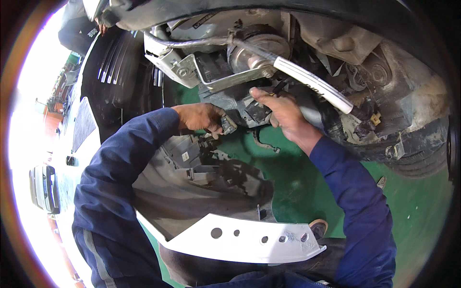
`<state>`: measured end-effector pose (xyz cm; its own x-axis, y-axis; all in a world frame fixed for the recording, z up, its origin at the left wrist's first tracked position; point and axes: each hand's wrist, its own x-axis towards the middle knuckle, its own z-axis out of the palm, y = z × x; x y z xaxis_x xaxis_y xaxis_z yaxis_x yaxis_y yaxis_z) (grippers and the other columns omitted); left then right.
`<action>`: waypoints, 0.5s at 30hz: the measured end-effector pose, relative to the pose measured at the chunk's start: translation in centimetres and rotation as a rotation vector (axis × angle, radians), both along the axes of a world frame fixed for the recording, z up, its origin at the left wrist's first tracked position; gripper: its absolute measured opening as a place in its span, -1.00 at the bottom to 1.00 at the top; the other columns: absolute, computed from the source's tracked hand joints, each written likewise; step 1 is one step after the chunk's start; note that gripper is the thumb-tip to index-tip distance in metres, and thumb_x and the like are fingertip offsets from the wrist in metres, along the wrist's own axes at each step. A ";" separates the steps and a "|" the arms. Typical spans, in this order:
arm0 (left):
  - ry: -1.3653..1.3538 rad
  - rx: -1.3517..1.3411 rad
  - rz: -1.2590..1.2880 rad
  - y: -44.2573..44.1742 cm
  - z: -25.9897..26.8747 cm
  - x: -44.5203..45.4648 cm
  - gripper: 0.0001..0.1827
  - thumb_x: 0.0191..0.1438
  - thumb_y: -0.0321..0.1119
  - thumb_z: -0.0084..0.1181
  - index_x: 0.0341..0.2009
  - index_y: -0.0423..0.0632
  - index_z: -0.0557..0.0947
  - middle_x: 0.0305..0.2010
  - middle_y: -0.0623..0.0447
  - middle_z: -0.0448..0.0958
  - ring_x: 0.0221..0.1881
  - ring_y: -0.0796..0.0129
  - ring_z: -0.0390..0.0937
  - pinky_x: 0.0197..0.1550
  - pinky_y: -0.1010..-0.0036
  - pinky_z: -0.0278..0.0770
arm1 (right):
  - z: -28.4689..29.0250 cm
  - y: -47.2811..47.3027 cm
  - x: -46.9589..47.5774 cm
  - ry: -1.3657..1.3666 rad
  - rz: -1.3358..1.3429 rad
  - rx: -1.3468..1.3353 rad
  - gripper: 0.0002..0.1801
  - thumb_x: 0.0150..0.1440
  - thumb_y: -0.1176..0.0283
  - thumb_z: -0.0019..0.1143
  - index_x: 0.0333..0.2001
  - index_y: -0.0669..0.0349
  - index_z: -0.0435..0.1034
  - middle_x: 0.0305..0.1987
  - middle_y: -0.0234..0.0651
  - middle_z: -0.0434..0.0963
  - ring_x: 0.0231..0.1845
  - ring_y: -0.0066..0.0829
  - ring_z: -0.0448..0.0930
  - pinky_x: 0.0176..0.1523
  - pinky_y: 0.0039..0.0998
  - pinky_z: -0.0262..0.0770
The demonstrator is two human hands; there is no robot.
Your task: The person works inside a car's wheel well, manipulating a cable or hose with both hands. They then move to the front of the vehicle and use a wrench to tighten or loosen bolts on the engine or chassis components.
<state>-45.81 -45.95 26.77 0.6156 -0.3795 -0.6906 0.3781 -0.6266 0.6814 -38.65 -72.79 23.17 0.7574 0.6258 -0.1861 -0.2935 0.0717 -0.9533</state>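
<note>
My left hand [201, 117] grips a small rectangular part [228, 125], dirty and metallic-looking, between thumb and fingers. To its right, my right hand [282, 111] is at a dark box-shaped part [257, 109] on the car's underside, thumb raised and fingers curled. Whether it holds a piece there is hidden. Just above my hands runs a bent metal bracket [236, 79] with a bolt, below a round metal component [259, 50]. A hose with a white striped sleeve [313, 84] slants down to the right.
A detached bumper cover [201, 203] with a white, holed edge [248, 239] lies near my legs. A short cable [264, 144] hangs over the green floor [299, 183]. A tyre [419, 162] is at right. Another person [77, 30] is at upper left; a parked vehicle [44, 189] stands far left.
</note>
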 end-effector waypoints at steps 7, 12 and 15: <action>0.022 -0.010 0.064 -1.0 0.0 -0.4 -0.65 0.24 -0.48 0.16 0.12 -0.22 0.55 -0.11 0.04 0.63 -0.04 0.36 0.58 0.12 0.41 0.47 | -1.4 0.6 0.5 -0.187 0.053 0.135 -0.55 0.19 -0.04 0.34 -0.36 0.17 0.58 -0.58 -0.52 0.48 -0.62 -0.71 0.37 -0.55 -0.58 0.21; -0.037 0.021 0.106 -1.6 0.1 -0.3 -0.61 0.26 -0.46 0.16 0.16 -0.25 0.51 -0.01 -0.07 0.65 0.03 0.25 0.58 0.17 0.34 0.48 | -5.4 1.1 2.3 -0.356 0.126 -0.141 -0.57 0.19 0.05 0.35 -0.26 0.26 0.57 -0.59 -0.43 0.50 -0.58 -0.66 0.46 -0.51 -0.56 0.31; 0.050 -0.018 0.183 -1.5 -0.1 -0.2 -0.58 0.25 -0.46 0.17 0.19 -0.26 0.50 0.02 -0.11 0.64 0.06 0.23 0.56 0.17 0.34 0.49 | -6.9 1.8 2.7 -0.463 0.058 -0.131 -0.60 0.17 0.12 0.39 -0.17 0.27 0.57 -0.58 -0.45 0.49 -0.56 -0.69 0.45 -0.50 -0.56 0.32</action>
<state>-45.98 -47.46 26.66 0.6407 -0.2767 -0.7162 0.5181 -0.5326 0.6693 -35.94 -71.02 16.23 0.7436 0.6636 0.0822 0.1642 -0.0620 -0.9845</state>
